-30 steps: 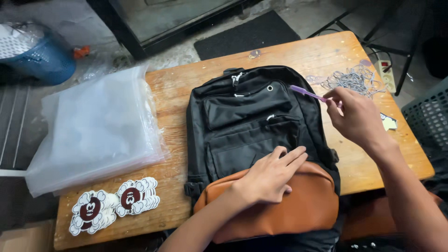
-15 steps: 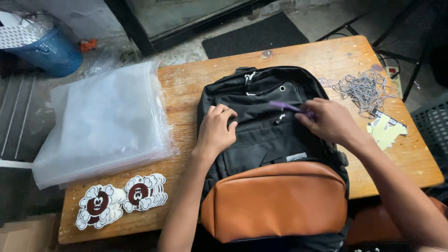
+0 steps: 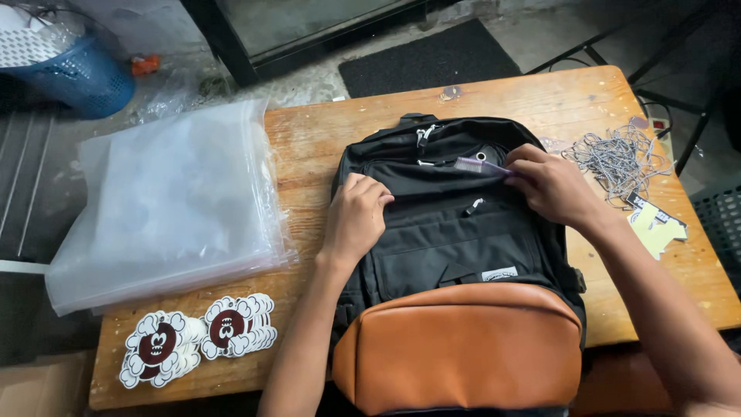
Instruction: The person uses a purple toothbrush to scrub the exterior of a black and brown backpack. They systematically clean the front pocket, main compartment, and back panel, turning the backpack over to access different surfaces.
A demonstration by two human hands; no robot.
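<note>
Black backpack (image 3: 455,232) lay flat on the desk (image 3: 309,154), top away from me, my left hand (image 3: 356,220) curled against its front while my right hand (image 3: 552,185) pinched a purple tag (image 3: 478,165) lying crosswise by the upper zipper.

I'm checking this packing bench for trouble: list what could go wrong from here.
1. The purple strip in the right hand sits close to a zipper pull on the black backpack; it could snag there.
2. The backpack's tan leather base overhangs the near edge of the wooden table, so a push from the left hand might slide it off.
</note>
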